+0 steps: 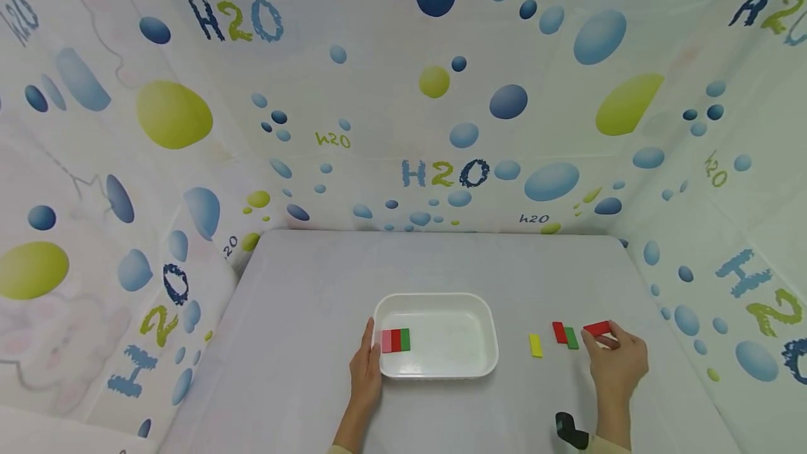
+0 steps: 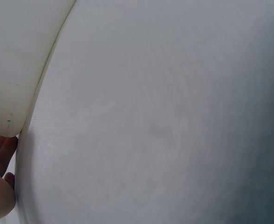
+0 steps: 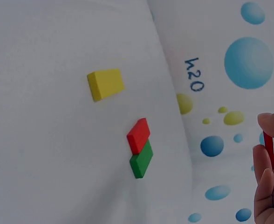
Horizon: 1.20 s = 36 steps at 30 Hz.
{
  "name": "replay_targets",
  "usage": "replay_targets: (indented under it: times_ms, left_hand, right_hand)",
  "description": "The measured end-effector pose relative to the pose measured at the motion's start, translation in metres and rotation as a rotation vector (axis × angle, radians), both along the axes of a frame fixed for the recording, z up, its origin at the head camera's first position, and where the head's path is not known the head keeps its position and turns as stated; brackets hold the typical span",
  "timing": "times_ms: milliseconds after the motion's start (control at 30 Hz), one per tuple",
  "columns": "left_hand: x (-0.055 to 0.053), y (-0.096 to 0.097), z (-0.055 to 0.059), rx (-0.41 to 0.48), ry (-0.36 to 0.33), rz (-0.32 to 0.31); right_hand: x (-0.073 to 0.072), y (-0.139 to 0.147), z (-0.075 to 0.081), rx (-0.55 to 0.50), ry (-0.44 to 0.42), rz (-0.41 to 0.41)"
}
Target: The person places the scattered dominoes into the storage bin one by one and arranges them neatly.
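In the head view, my left hand (image 1: pixel 366 373) rests along the left side of a white rectangular tray (image 1: pixel 441 373), fingers extended and touching its edge. Inside the tray, a pink block (image 1: pixel 387 341), a red block (image 1: pixel 396 340) and a green block (image 1: pixel 405 340) lie side by side at the left. My right hand (image 1: pixel 619 359) pinches another red block (image 1: pixel 596 328) between thumb and fingers, right of the tray. Near it on the table, a red block (image 1: pixel 559 333) touches a green block (image 1: pixel 571 338). A yellow block (image 3: pixel 106 84) lies apart from them.
A white cloth covers the table (image 1: pixel 302 300). Behind and beside it hang white sheets printed with blue and green dots and H2O lettering. A black curved object (image 1: pixel 570 431) shows beside the right wrist.
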<state>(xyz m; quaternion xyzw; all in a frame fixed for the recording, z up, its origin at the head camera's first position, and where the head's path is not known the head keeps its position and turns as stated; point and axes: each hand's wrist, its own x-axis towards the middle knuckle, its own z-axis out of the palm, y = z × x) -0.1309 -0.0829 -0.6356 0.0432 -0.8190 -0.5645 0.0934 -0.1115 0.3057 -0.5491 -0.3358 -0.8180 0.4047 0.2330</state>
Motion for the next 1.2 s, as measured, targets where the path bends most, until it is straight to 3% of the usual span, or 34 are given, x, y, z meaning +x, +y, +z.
replay_targets:
  times_ms: [500,833,1200]
  left_hand:
    - [0.001,0.000,0.001,0.006,-0.015,-0.004]
    - [0.002,0.000,0.000,0.001,0.003,0.002]
    - [0.001,0.000,0.000,-0.008,0.021,0.013]
  right_hand:
    - [-0.015,-0.032,0.021,0.083,0.054,0.164]
    - [-0.034,-0.057,0.022,0.174,0.221,0.299]
    - [-0.047,-0.087,0.018,0.194,0.262,0.444]
